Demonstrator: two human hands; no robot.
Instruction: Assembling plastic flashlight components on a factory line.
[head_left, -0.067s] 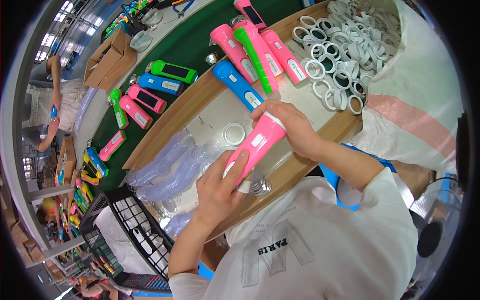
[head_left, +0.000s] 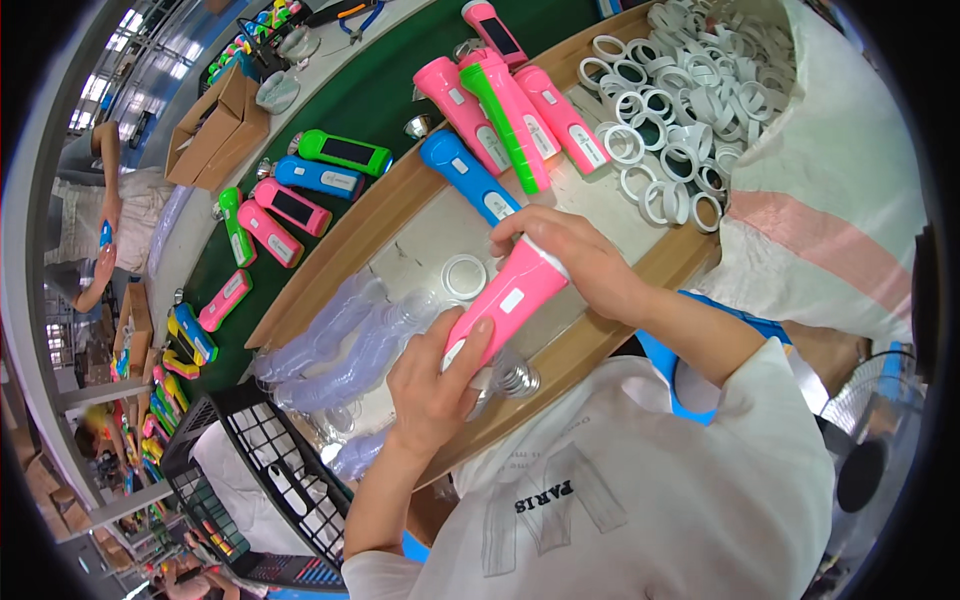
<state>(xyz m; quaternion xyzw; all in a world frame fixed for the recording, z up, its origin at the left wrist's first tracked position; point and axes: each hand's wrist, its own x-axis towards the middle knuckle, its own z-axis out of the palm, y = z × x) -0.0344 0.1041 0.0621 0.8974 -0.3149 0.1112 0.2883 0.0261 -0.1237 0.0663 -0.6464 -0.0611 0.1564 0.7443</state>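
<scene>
Hardly anything is shifting since the earlier frame: both hands are still gripping the pink flashlight (head_left: 508, 300) in the same spot, over the near edge of the wooden tray (head_left: 690, 255). Behind the tray, a white sack (head_left: 840, 170) is spilling white plastic rings (head_left: 670, 110) across the tray's far right corner, and a green conveyor belt (head_left: 370, 100) is carrying green, blue and pink flashlights past a cardboard box (head_left: 215, 125). On the tray, a row of pink, green and blue flashlights (head_left: 505, 115) is lying side by side, well apart from the hands. A black wire basket (head_left: 250, 460) is sitting below the tray's left end, beside a heap of clear plastic sleeves (head_left: 345, 345). The right hand (head_left: 575, 255) is curling closed around the flashlight's wider upper end, fingers wrapping over it. The left hand (head_left: 430, 385) is clasping the narrower lower end, thumb pressing along the body. A single white ring (head_left: 465, 277) is lying just beside the flashlight.
</scene>
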